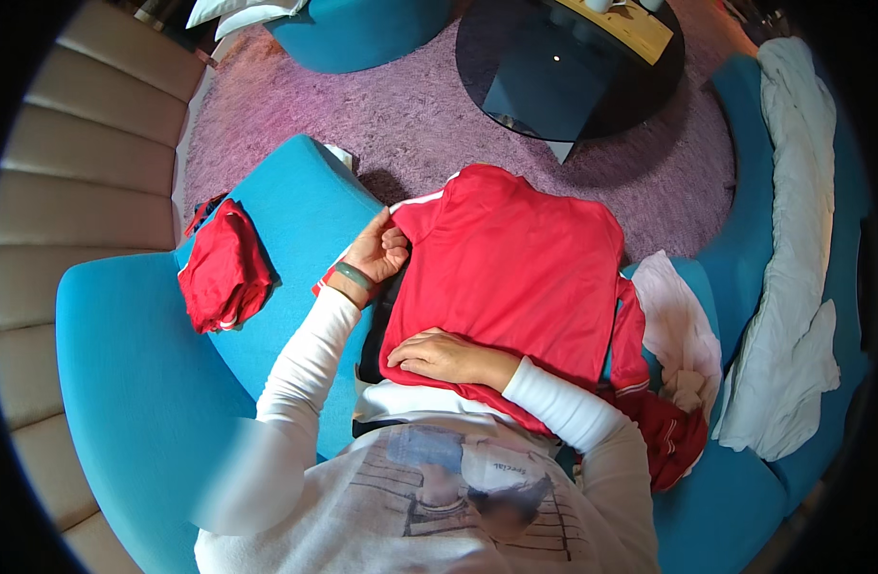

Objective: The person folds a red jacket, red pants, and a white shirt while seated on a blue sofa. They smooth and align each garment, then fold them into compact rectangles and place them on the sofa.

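A red jersey [510,265] with white stripes along its shoulder and sleeve lies spread over my lap. My left hand [381,251] pinches the striped sleeve near the shoulder, its fingers curled; a green bangle [354,275] circles that wrist. My right hand [439,355] rests flat on the lower edge of the jersey, close to my body, fingers together; whether it grips any cloth cannot be told. To the left, a folded red garment [225,269] lies on the blue sofa [295,208]. At my right side, more red clothing [672,438] is heaped beside a pale pink cloth [672,308].
A round dark glass table [539,93] holding a wooden board [625,29] stands ahead on a purple rug [295,100]. Another blue seat [360,32] is beyond. A long white quilt [797,237] lies along the right sofa; a padded beige wall [87,201] rises at left.
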